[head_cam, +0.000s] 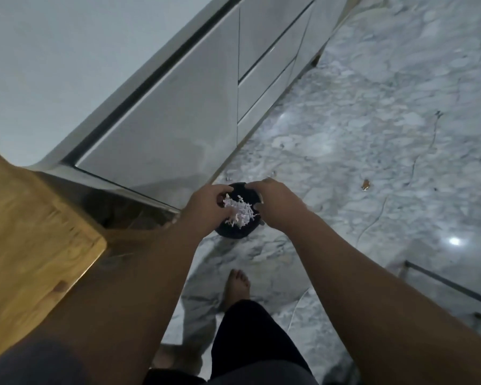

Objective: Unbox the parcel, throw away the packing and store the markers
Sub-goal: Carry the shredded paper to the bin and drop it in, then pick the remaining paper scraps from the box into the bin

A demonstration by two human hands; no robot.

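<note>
A clump of white shredded paper packing [238,212] hangs between my two hands, right above a small black bin [233,232] standing on the marble floor. My left hand [206,208] cups the clump from the left with its fingers curled on the shreds. My right hand [275,202] sits on the right side with fingers bent over the bin's rim; whether it still touches the paper is unclear. No parcel or markers are in view.
A white cabinet [178,112] with drawers runs along the floor just behind the bin. A wooden table corner [39,232] sticks out at the left. My bare foot [236,287] stands on the marble floor [372,134]. A metal frame [450,284] lies at right.
</note>
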